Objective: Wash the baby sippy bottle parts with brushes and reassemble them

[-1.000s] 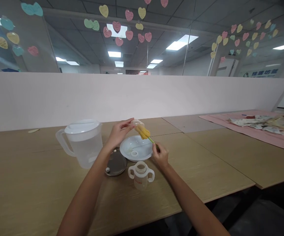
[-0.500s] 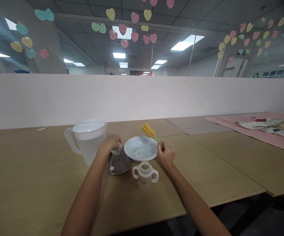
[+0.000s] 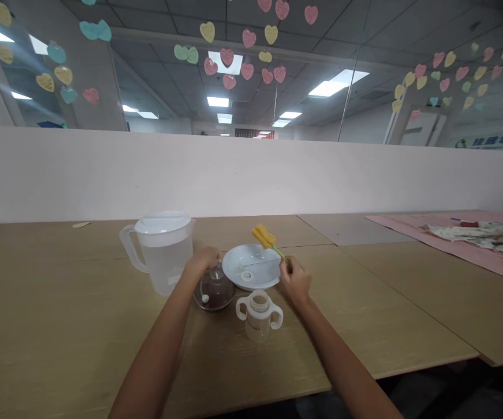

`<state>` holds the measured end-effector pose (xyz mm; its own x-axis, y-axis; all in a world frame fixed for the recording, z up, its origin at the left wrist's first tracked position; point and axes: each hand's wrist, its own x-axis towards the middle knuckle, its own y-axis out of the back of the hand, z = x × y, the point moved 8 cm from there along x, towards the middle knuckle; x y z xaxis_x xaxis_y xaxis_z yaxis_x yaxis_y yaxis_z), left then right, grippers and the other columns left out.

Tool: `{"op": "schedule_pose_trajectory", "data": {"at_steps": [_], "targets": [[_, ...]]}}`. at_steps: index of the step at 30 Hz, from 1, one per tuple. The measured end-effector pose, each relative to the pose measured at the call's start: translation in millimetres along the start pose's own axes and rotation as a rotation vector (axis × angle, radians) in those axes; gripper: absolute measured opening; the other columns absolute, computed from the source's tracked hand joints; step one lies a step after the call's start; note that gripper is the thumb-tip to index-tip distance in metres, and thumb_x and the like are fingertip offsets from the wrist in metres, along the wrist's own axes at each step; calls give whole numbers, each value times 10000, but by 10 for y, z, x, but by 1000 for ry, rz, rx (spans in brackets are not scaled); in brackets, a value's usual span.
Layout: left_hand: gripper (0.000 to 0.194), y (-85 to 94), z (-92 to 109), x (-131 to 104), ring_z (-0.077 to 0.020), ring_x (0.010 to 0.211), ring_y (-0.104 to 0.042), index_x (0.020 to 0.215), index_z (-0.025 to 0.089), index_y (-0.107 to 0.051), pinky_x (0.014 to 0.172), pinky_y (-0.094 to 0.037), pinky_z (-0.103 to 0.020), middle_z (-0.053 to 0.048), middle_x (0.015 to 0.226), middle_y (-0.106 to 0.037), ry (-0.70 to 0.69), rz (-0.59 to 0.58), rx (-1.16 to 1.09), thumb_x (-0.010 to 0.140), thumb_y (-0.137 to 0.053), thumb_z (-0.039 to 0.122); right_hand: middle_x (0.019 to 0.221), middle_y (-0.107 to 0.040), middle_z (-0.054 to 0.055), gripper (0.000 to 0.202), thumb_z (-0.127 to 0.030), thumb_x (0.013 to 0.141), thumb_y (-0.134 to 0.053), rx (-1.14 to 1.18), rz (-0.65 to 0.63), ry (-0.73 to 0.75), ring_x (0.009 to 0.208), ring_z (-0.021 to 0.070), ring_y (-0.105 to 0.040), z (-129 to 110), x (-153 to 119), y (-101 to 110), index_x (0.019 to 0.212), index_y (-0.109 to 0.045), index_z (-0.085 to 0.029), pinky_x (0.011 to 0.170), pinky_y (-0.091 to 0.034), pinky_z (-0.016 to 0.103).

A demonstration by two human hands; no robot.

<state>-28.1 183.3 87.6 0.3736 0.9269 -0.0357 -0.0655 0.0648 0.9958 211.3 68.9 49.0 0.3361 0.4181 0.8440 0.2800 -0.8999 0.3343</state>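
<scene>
My left hand is low over a small round metal dish, its fingertips closed on a small clear cap that sits at the dish. My right hand pinches the thin green handle of a yellow sponge brush, whose head points up and left over the far rim of a white plate. A white ring lies in the plate. An open two-handled baby bottle stands upright in front of the plate, between my two wrists.
A clear lidded pitcher holding water stands left of the dish, close to my left hand. A white partition wall runs along the back of the wooden table. A pink cloth with papers lies far right.
My left hand came down from the brush head with the clear cap and lowered it onto the metal dish. The brush came out of the cap and stays raised in my right hand.
</scene>
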Motion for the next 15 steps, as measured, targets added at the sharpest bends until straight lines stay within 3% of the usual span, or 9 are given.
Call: {"op": "schedule_pose_trajectory", "data": {"at_steps": [7,12,15], "targets": [[185,-38,39,3,-199,837,-653,836,228,-713,713,-468,-242,-88,901,-717,-15,43,12,671,-629,224,549,-576,23,378,-386,883,-371,5,-2,33,489,111,-456,-36,-1,5,758,-639,-150,498,-267,217],[236,65,94,-9,-208,905,-641,942,203,-692,747,-464,-248,-122,979,-693,-12,110,45,742,-578,259,540,-573,22,386,-387,883,-373,10,-3,39,481,104,-455,-51,-2,-3,741,-641,-147,491,-266,212],[257,105,235,-2,-225,910,-640,954,156,-685,770,-470,-285,-153,976,-682,-23,147,79,797,-497,233,533,-570,20,401,-397,885,-365,-4,-17,33,479,104,-455,-42,-7,-19,740,-643,-147,489,-262,213]]}}
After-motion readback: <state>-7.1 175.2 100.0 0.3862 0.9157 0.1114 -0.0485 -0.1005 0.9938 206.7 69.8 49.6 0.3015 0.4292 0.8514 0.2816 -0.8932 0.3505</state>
